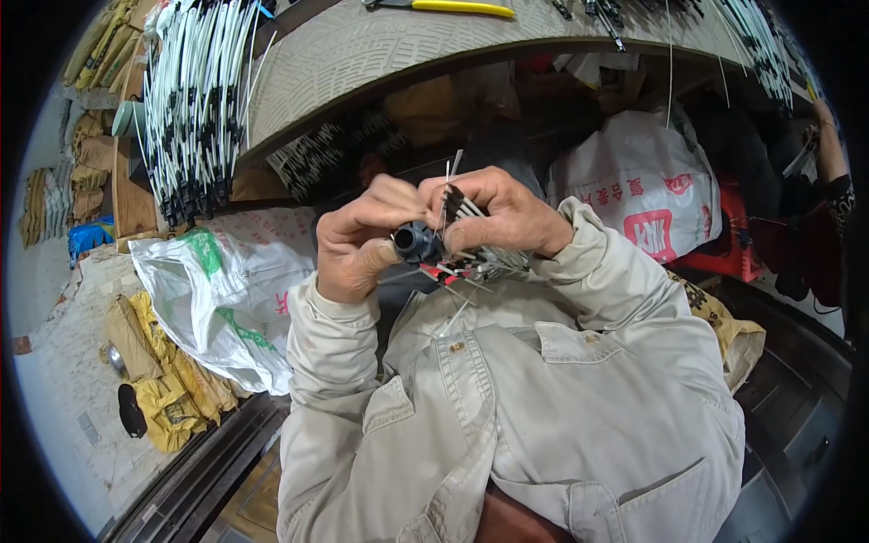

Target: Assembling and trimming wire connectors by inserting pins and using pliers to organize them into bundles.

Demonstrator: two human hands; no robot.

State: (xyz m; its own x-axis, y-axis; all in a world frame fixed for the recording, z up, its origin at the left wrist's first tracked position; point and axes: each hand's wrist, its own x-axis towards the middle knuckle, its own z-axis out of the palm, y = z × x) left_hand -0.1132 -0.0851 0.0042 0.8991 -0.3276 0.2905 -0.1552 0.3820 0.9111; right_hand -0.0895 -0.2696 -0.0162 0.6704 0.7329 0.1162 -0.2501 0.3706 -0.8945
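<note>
In front of my chest both hands are close together. My left hand point(355, 237) is closed, its thumb against a dark grey round plastic piece point(412, 242) with an open, hollow end. The fingers of that hand are slightly smeared by motion. My right hand point(507, 213) pinches several thin black-and-white strips point(463, 203) between thumb and forefinger, right beside the dark piece. Thin pale strips stick up above the fingers. Under my right hand more clear and whitish strands point(493, 262) show, with a bit of red among them; my hand partly hides them.
A patterned work surface point(362, 68) crosses the far side, with yellow-handled pliers point(462, 7) on it. Bundles of white, black-ended strips point(195, 109) hang over its left end. White woven sacks point(240, 290) stand left and right. Another person's arm point(828, 149) shows at far right.
</note>
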